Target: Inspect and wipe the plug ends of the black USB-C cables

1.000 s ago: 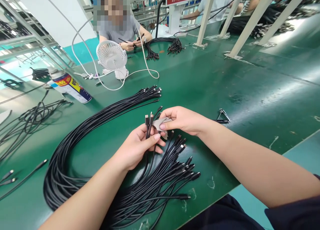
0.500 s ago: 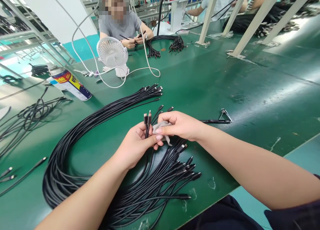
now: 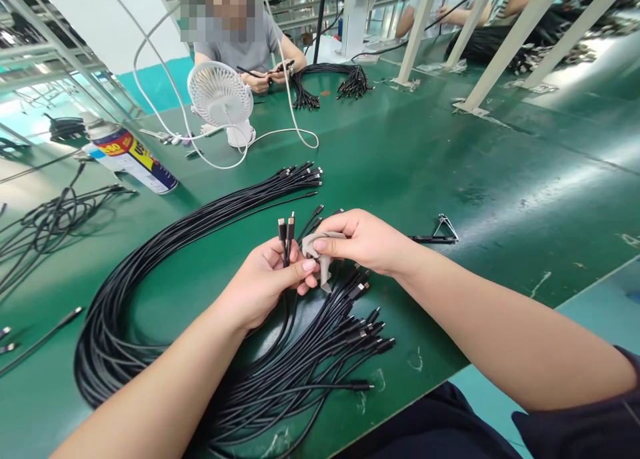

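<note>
Between the fingers of my left hand stand the ends of black cables, their plugs pointing up. My right hand is closed on a crumpled light grey cloth, pinched between thumb and fingers right beside the left fingertips. What the cloth wraps, if anything, is hidden. Under both hands, a thick bundle of black cables curves in a U on the green table. One set of plugs fans out below my right hand, another lies farther back.
A white fan and a spray can stand at back left. Loose cables lie on the left. A black tool with a metal loop rests right of my hands. A co-worker handles cables across the table.
The view has shifted slightly. My right hand has moved the cloth a little against the left fingertips, and its folds hang differently. My left hand keeps the same cable ends.
</note>
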`<state>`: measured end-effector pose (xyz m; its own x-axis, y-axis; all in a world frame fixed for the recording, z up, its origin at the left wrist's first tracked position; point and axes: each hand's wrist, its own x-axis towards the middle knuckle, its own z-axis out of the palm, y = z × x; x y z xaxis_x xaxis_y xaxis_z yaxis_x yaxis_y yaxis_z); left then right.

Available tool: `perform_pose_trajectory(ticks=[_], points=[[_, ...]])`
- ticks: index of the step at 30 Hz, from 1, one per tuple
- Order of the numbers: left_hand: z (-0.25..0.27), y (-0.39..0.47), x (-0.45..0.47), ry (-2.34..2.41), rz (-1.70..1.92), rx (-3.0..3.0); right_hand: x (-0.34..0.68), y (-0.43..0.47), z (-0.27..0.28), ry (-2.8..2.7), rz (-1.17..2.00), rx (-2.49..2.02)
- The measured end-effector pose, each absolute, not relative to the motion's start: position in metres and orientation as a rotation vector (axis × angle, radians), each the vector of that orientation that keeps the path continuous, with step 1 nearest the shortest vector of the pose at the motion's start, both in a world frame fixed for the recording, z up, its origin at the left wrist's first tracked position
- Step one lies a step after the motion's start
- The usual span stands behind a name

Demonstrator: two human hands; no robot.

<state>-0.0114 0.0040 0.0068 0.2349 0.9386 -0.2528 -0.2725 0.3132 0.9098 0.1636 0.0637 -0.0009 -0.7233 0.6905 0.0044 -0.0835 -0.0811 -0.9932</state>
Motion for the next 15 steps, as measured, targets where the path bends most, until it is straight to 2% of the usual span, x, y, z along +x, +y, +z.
perform_pose_trajectory(ticks=[5,10,15], points=[[0.0033,0.0044,-0.0117,0.982,0.98,0.855,0.1612,0.0635,-0.0054,-1.509,1.929,-0.696],[0.006,0.0069,-0.0126,0.998,0.98,0.843,0.1598,0.0639,-0.0066,-1.526,1.739,-0.776],[0.0024,0.0074,-0.012,1.018,1.0,0.854,0.1594,0.0604,-0.0039,-1.784,1.484,-0.877]])
